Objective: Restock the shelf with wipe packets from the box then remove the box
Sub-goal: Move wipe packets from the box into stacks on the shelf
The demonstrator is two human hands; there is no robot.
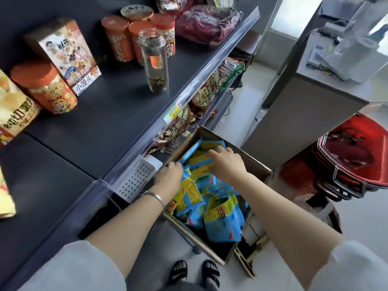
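Note:
An open cardboard box (255,164) sits low beside the shelving, full of blue and yellow wipe packets (218,215). Both hands are down inside it. My left hand (169,175), with a silver bracelet on the wrist, is at the box's left side with its fingers curled around packets near the shelf edge. My right hand (226,162) lies palm down on the packets at the far end, its fingers bent over a yellow-faced stack. The lower shelf (136,179) next to the box has a white perforated divider; most of that shelf is hidden under the upper shelf's rail.
The dark upper shelf (100,131) holds orange snack jars, a carton and a glass jar (154,59). Snack bags fill the shelf below (201,97). Stacked red shopping baskets (354,162) stand at the right beside a grey counter (304,116). My sandalled feet are on the white floor.

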